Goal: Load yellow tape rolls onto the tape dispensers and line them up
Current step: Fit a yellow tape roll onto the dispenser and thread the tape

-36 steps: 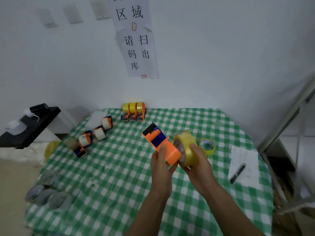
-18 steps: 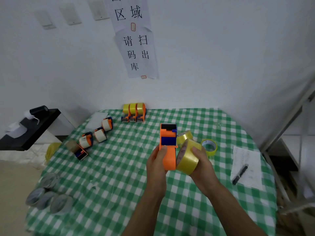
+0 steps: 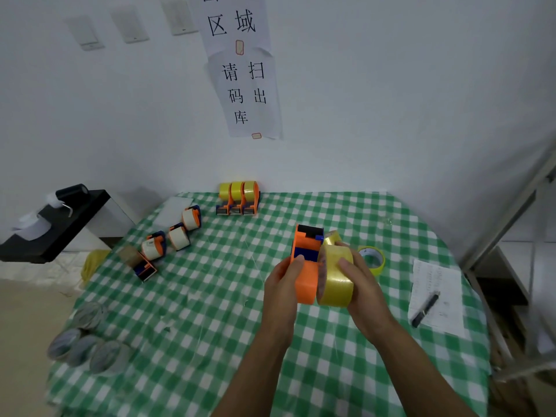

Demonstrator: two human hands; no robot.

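Above checked cloth (image 3: 210, 296): left hand (image 3: 284, 284) grips orange dispenser (image 3: 307, 266), right hand (image 3: 358, 281) cups yellow roll (image 3: 335, 278); roll likely light, rigid, slick-faced — best held by rim.

Head view, single: worn camera, wide-angle, faces forward and down across the counter (image 3: 210, 296) toward the far-edge wall (image 3: 391, 115); near range.

a stockroom packing corner: scan-out wall notice (image 3: 245, 91), tape dispensers (image 3: 237, 204) on checked table (image 3: 210, 296).
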